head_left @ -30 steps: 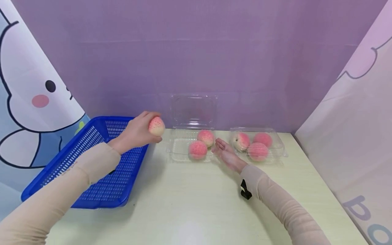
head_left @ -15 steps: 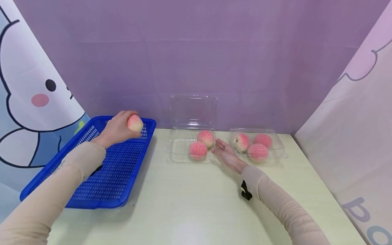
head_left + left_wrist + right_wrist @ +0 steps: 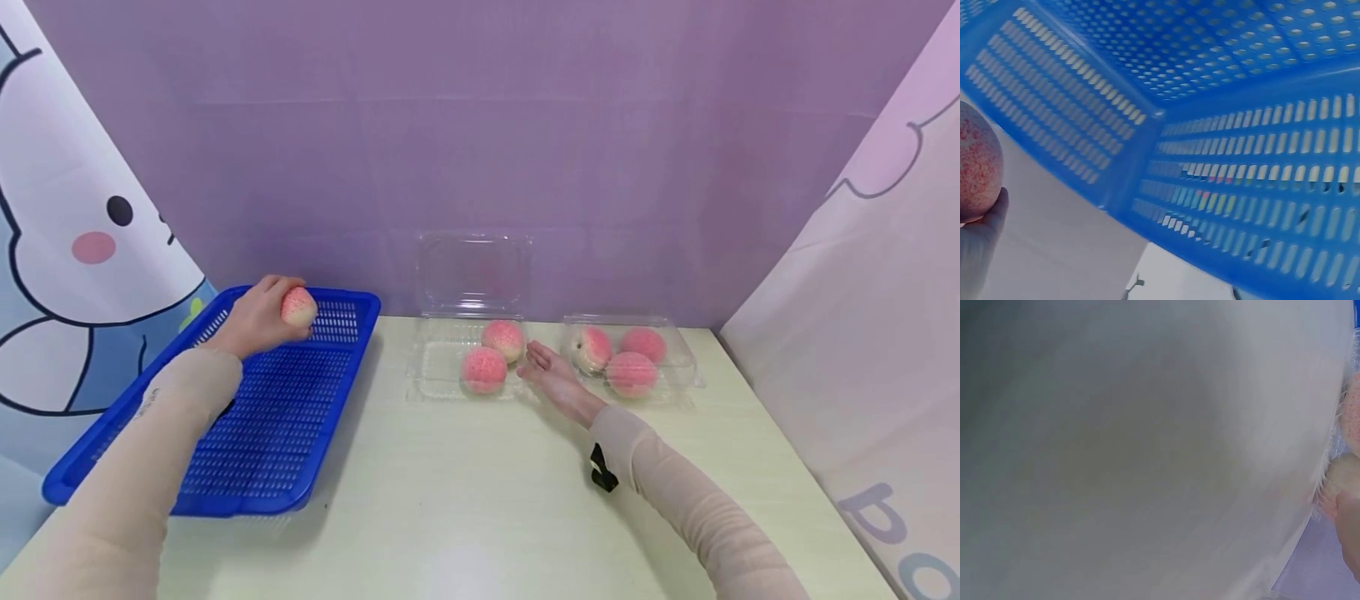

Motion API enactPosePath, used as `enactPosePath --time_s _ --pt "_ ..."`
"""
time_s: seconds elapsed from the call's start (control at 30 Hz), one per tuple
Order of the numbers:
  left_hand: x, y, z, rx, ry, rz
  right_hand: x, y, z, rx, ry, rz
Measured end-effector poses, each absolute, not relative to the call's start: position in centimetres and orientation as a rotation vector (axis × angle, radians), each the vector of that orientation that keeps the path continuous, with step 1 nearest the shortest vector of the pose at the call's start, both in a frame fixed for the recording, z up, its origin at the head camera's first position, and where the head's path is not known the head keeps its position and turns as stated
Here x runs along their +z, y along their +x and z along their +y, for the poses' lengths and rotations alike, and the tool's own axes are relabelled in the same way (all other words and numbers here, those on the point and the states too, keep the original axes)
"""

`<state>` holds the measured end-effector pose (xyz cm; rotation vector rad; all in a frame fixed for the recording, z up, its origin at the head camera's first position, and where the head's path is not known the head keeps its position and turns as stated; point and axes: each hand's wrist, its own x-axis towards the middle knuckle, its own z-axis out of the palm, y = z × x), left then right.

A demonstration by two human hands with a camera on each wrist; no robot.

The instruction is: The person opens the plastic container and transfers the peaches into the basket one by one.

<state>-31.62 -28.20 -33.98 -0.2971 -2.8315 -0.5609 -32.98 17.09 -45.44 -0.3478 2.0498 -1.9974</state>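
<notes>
In the head view my left hand (image 3: 258, 317) grips a pink and cream peach (image 3: 298, 308) above the far part of the blue basket (image 3: 262, 433). The left wrist view shows the same peach (image 3: 977, 162) at its left edge, near the perforated basket walls. My right hand (image 3: 553, 375) has its fingers extended beside the right side of an open clear plastic box (image 3: 442, 358). Two peaches lie in that box, one at the back (image 3: 504, 340) and one in front (image 3: 484, 370). A sleeve fills most of the right wrist view.
Right of my right hand, a lidded clear plastic box (image 3: 678, 358) holds three peaches, one of them a front peach (image 3: 632, 374). The open box's raised lid (image 3: 474, 271) stands against the purple backdrop (image 3: 480, 125). Printed cloth (image 3: 862, 333) borders the table (image 3: 450, 500) on the right.
My left hand has carried the peach leftward, from beside the open box to over the basket. The right hand and the peaches in both boxes have stayed in place.
</notes>
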Motion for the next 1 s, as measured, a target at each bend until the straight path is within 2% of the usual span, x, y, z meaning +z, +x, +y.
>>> enactPosePath --time_s 0.33,0.77,1.0 --pt "-36.6 -33.2 -29.9 -0.531 -0.242 -2.874 -45.4 -32.9 17.1 -2.02 -0.369 2.026" --pt "-39.7 -33.4 -32.3 -0.607 0.066 -2.902 -45.6 -32.9 17.1 -2.014 -0.305 2.059" --pt "-41.2 -33.3 -32.7 -0.582 0.127 -2.947 -45.6 -33.0 17.1 -1.977 -0.339 2.084"
